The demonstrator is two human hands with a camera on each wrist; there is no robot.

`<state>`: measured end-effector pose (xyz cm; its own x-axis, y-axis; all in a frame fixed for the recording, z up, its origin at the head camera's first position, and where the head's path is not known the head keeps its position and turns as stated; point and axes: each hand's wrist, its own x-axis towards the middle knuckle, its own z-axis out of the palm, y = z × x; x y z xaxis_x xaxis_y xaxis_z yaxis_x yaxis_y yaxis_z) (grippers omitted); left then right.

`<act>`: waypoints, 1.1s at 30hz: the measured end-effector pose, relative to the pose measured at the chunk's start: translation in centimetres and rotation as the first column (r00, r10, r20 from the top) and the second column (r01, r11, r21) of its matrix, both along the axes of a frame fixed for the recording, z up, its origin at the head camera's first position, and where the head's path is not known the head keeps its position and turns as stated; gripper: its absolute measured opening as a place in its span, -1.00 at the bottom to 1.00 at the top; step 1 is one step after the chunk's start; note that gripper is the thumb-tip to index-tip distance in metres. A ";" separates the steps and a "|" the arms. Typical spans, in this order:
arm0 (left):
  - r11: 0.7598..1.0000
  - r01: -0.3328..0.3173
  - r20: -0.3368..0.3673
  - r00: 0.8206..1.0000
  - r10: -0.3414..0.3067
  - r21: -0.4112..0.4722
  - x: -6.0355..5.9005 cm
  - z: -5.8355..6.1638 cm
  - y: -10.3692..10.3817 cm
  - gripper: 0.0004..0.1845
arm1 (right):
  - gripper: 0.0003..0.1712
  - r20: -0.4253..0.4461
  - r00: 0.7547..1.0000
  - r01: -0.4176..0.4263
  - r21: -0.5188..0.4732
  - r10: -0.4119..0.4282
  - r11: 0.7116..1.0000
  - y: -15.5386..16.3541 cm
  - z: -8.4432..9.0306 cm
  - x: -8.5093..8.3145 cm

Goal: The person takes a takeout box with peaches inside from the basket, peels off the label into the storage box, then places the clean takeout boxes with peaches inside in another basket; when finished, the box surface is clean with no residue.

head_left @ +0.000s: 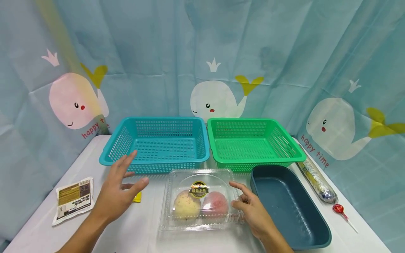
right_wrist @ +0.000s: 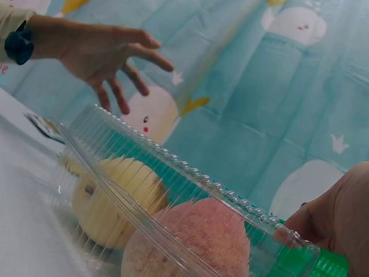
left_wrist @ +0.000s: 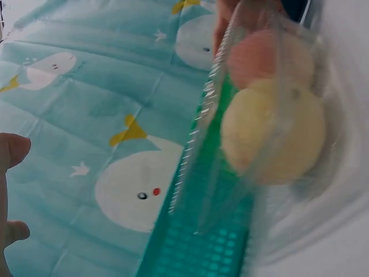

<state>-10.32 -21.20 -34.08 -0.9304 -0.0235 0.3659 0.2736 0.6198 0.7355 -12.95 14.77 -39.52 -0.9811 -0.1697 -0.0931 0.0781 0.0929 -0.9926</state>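
A clear plastic clamshell box [head_left: 197, 200] lies shut on the white table in the head view, with a yellowish fruit [head_left: 186, 205] and a pink fruit [head_left: 216, 204] inside. My left hand [head_left: 126, 175] hovers left of the box with its fingers spread, touching nothing. My right hand [head_left: 236, 194] rests against the box's right edge, index finger on the lid and thumb at the side. The left wrist view shows the box [left_wrist: 271, 109] close up and only my fingertips [left_wrist: 10, 153]. The right wrist view shows both fruits in the box [right_wrist: 173, 213] and my spread left hand [right_wrist: 109, 55] beyond.
Behind the box stand a light-blue basket [head_left: 158, 120] and a green basket [head_left: 250, 121], side by side. A dark blue tub [head_left: 319, 228] sits at the right, with a foil-wrapped roll [head_left: 316, 181] and a red lollipop [head_left: 338, 209] beyond. A sachet [head_left: 74, 198] and a yellow scrap [head_left: 137, 197] lie left.
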 end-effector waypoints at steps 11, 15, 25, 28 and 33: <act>0.996 0.057 0.130 0.989 -0.065 0.065 0.0 -2.8 2.6 -0.20 | -0.34 -0.008 1.000 -0.003 0.012 0.004 1.000 -0.1 0.0 0.1; 0.995 0.060 0.192 0.979 -0.075 0.084 -0.1 -3.6 3.4 -0.20 | -0.34 -0.010 1.000 0.002 0.015 -0.002 1.000 -0.1 0.0 0.0; 0.992 0.092 0.289 0.951 -0.112 0.083 -0.6 -5.4 5.1 -0.21 | -0.34 0.010 1.000 0.010 0.013 -0.010 1.000 -0.1 -0.1 0.1; 0.992 0.096 0.299 0.947 -0.117 0.084 -0.8 -5.9 5.2 -0.21 | -0.33 0.010 1.000 0.009 0.005 -0.009 1.000 0.0 0.0 0.1; 0.991 0.099 0.319 0.939 -0.124 0.091 -0.9 -6.4 5.5 -0.20 | -0.32 0.011 1.000 0.003 -0.001 -0.003 1.000 -0.2 0.1 0.1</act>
<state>-11.26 -15.71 -40.52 -0.9964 0.0720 0.0457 0.0775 0.5406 0.8377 -12.84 14.61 -39.45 -0.9805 -0.1668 -0.1036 0.0892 0.0917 -0.9918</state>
